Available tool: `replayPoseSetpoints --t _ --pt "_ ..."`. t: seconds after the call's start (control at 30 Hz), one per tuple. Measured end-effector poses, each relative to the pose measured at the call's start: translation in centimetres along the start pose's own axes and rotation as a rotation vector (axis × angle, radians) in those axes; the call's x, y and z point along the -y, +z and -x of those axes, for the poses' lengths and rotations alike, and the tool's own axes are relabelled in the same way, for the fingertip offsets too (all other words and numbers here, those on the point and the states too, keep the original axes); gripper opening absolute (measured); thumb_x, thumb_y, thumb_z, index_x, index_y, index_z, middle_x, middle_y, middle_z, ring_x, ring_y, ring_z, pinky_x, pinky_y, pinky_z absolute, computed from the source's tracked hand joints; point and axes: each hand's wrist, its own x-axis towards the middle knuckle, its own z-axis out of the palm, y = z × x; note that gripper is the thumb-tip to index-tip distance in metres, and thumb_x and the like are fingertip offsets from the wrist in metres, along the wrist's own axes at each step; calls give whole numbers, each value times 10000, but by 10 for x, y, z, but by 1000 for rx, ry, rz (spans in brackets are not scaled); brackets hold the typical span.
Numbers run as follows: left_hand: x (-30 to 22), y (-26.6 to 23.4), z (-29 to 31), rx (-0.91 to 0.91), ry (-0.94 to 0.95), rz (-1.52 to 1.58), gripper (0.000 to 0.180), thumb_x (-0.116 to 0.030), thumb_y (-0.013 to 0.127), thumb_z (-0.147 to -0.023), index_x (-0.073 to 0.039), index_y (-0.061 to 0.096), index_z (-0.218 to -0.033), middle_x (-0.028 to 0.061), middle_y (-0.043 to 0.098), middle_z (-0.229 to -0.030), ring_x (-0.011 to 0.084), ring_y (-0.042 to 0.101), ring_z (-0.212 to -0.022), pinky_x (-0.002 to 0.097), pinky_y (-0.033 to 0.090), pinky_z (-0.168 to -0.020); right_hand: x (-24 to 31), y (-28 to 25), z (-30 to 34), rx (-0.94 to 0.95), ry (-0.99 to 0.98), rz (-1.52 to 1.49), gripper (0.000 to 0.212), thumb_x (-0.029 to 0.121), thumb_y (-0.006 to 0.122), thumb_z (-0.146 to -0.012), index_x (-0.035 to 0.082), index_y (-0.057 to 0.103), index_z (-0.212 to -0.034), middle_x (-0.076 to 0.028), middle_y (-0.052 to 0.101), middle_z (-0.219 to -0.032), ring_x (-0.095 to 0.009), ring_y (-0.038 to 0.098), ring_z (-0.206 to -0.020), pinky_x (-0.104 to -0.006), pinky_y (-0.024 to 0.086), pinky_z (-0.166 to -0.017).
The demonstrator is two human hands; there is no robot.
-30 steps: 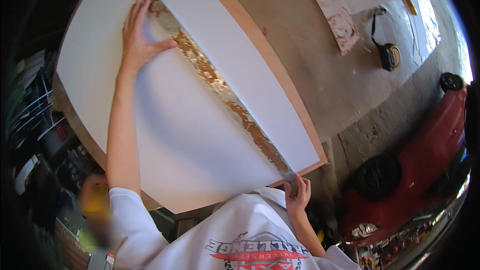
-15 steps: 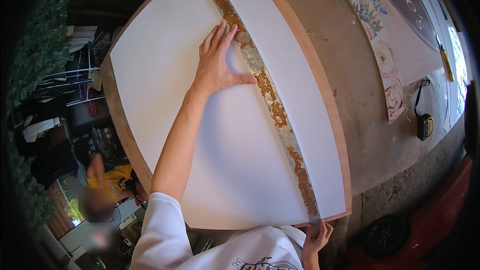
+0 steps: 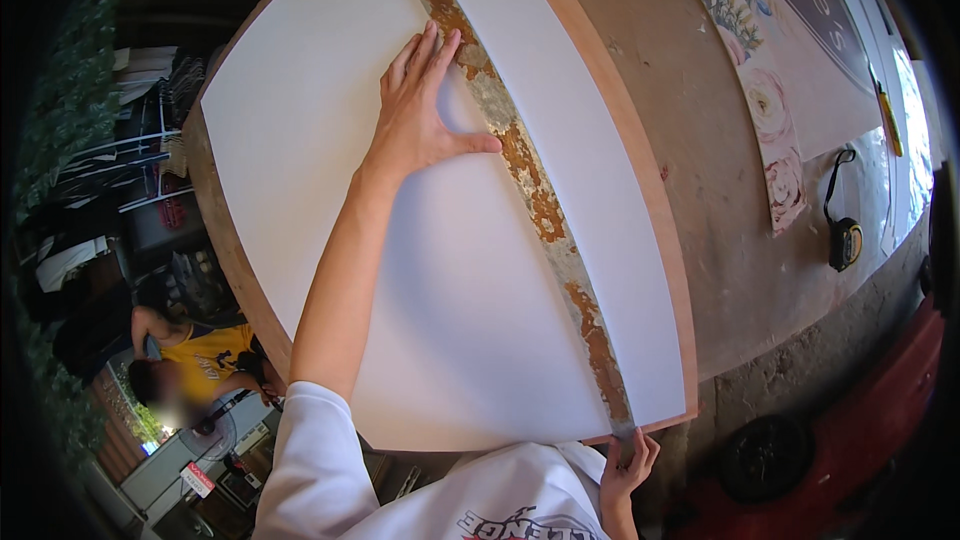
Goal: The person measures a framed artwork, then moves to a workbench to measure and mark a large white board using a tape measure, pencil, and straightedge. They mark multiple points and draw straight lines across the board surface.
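A large white sheet (image 3: 330,190) covers most of the board in front of me. Across it, from the far edge to my near edge, runs a long flat metal straightedge (image 3: 545,205) with peeling, rusty patches. My left hand (image 3: 420,115) is spread over the sheet, its fingertips and thumb pressing the left edge of the straightedge. At the near end, my right hand (image 3: 627,465) has thumb and fingers pinched around the straightedge's tip.
Right of the sheet, the brown tabletop (image 3: 715,280) holds a floral printed panel (image 3: 775,115), a yellow cutter knife (image 3: 889,120) and a tape measure (image 3: 845,243). Beyond its edge is a red vehicle (image 3: 850,420). Another person in a yellow top (image 3: 210,355) is at the left.
The whole view has shifted slightly. Both hands keep their places on the straightedge, which lies as before on the sheet. The other person at the left has changed posture a little.
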Motion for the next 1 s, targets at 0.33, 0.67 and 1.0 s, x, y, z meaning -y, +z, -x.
replayPoseSetpoints --t 0.33,0.67,1.0 --pt "2 2 0 24 -24 -31 1452 -832 822 -461 -187 259 -1635 186 223 -1684 404 191 -1544 574 193 -1228 2 1 0 -26 -14 15 543 -26 788 -813 -11 602 -1322 -187 611 -1019 -342 590 -916 -420 504 -767" --pt "1 1 0 8 -9 13 1382 -714 893 -504 -181 287 -1625 176 233 -1684 379 203 -1543 549 179 -1234 1 3 2 -24 32 9 520 -19 790 -807 -7 615 -1297 -187 615 -1008 -341 600 -915 -416 510 -773" --pt "7 4 0 -59 60 -2 1324 -672 903 -541 -165 316 -1614 183 280 -1665 380 249 -1528 529 201 -1224 -5 0 -4 -27 -82 72 501 47 818 -788 9 633 -1252 -181 652 -1034 -360 620 -906 -453 510 -800"
